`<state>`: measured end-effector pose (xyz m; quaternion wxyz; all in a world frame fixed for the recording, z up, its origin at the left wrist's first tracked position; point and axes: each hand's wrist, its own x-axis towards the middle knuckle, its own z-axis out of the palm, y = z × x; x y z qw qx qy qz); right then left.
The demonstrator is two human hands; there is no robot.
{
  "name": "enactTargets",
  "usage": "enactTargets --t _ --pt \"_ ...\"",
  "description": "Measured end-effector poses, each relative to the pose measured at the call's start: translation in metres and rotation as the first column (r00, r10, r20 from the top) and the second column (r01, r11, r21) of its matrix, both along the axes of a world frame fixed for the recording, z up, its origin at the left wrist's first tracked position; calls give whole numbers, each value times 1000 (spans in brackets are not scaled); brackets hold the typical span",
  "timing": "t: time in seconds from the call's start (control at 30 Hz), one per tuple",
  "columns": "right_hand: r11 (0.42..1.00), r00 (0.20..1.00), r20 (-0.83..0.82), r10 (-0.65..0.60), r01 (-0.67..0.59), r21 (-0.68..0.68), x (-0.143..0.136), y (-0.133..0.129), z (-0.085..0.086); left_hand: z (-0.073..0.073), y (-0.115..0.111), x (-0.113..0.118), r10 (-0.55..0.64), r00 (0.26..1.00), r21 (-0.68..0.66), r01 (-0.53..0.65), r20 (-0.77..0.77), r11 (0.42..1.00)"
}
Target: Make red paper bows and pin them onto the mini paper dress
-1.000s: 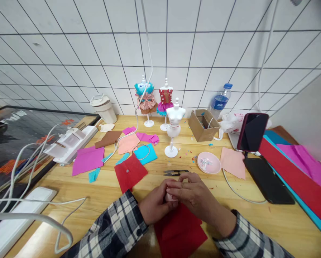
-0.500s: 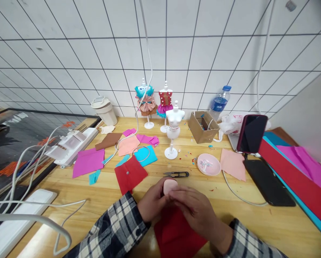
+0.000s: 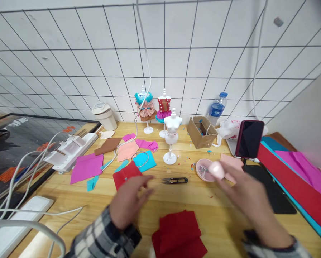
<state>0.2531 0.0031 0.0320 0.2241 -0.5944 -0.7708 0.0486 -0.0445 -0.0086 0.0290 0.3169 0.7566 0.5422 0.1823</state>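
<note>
Between the fingertips of my right hand (image 3: pixel 248 195) is a small, smooth, pale pink rounded object (image 3: pixel 216 170), its exact kind unclear. It is over the right edge of a pink dish (image 3: pixel 200 165) that contains small clear and whitish bits. My left hand (image 3: pixel 129 200), fingers stretched apart and holding nothing, hovers by a red cloth square (image 3: pixel 125 175) with a small shiny bead on it. Thread snips (image 3: pixel 175 180) rest on the table between the hands. Nearest me lie stacked red cloth pieces (image 3: pixel 179 233).
A bare white mini mannequin (image 3: pixel 172 125) stands mid-table, with two dressed mannequins (image 3: pixel 145 107) behind. Around them are a cardboard box (image 3: pixel 202 138), a water bottle (image 3: pixel 217 109), a propped phone (image 3: pixel 249 138), a lidded cup (image 3: pixel 105 116) and a power strip (image 3: pixel 74 154) with loose cables.
My hands have parted. The right has carried the pink rounded object rightward to the dish; the left has let go and moved left. The red cloth near me is now uncovered.
</note>
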Motion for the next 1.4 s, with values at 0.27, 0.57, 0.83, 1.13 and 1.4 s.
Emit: enactTargets --t 0.27,0.57,0.83,1.13,1.4 --pt "891 803 489 -339 442 -108 103 55 -15 -17 39 -113 318 802 55 -338 -506 940" --pt "991 928 363 -79 113 -75 71 90 -4 -18 42 -104 271 853 75 -266 -446 961" --pt "965 927 368 74 27 -262 44 133 -14 -23 41 -99 194 910 123 -160 -366 979" --pt "921 922 290 257 -144 -361 3 128 12 -23 45 -86 123 913 153 -67 -390 986" --pt "906 817 537 211 43 -421 -44 120 7 -20 37 -73 187 929 289 -92 -319 953"
